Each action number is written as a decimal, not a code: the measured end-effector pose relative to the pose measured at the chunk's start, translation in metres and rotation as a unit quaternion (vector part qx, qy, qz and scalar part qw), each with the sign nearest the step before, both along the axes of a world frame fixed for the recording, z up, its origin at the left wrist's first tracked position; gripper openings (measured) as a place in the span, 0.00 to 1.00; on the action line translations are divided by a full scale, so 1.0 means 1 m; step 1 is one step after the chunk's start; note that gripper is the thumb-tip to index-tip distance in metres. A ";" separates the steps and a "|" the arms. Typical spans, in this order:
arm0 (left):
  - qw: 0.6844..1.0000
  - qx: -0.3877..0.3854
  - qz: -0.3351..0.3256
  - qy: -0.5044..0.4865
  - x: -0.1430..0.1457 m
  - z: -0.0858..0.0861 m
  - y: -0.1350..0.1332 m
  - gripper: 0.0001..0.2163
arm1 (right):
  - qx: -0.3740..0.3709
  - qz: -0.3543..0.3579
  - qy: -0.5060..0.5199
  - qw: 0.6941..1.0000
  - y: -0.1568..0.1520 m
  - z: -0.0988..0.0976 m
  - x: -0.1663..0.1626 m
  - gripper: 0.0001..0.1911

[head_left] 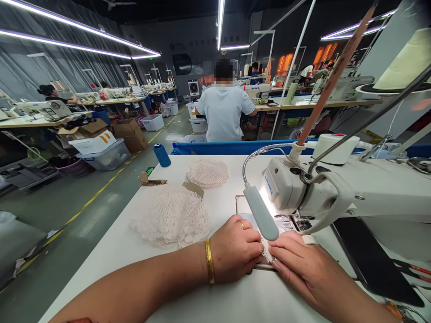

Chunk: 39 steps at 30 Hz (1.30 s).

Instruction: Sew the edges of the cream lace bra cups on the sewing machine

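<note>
A small piece of white lace lies at the sewing machine, just in front of the needle area. My left hand, with a gold bangle and a ring, curls its fingers onto the lace's left side. From the right, my right hand pinches the lace's other edge, fingers together. The grey lamp head hides the needle and part of the lace. Left of my hands a large loose pile of lace spreads over the white table. Behind it sits a smaller lace stack.
A blue thread cone stands at the table's far left corner, near torn cardboard. Scissors with orange handles and a dark phone-like slab lie at right. A person in a light shirt sits ahead, facing away.
</note>
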State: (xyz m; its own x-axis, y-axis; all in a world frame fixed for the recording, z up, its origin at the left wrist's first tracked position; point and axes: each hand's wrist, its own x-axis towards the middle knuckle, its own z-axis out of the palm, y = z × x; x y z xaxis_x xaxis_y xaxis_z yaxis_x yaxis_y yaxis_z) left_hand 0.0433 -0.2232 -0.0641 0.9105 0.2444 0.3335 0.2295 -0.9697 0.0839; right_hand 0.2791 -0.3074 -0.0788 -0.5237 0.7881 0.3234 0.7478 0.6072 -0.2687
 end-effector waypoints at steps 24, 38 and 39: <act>1.000 0.007 0.003 -0.006 0.001 -0.005 0.005 0.08 | 0.053 -0.039 -0.014 0.998 0.005 -0.011 0.004 0.11; 0.999 0.027 0.026 0.010 0.003 -0.007 0.008 0.06 | 0.054 -0.026 -0.019 0.998 0.004 -0.008 -0.003 0.11; 0.999 0.032 0.030 0.013 0.003 -0.007 0.009 0.07 | 0.057 -0.032 -0.022 0.998 0.005 -0.010 -0.003 0.11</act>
